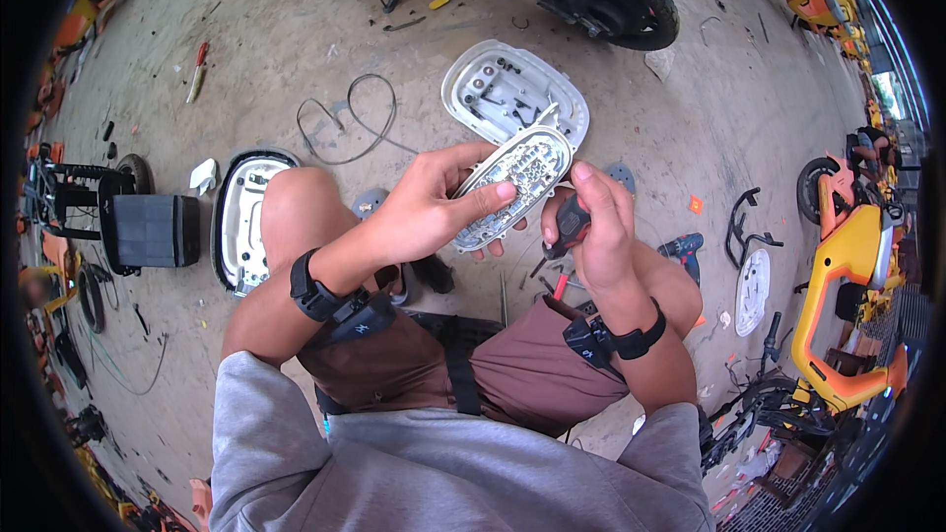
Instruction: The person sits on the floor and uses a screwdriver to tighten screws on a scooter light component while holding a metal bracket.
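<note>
The left hand (419, 207) gripped a silvery, elongated oval housing packed with small metallic and electronic parts (522, 182), its thumb lying across the near part of the face and other fingers wrapped behind. The housing was held above the floor, in front of the person's knees. The right hand (606, 227) had its fingers closed around a dark grey and red screwdriver (572, 224), whose shaft pointed near and left; whether its fingertips touched the housing's right edge could not be told. Just beyond lay a white, rounded plastic tray (539, 71) holding small black pieces. A black-rimmed white shell (233, 236) lay left, a blue-and-black power drill (683, 248) right.
</note>
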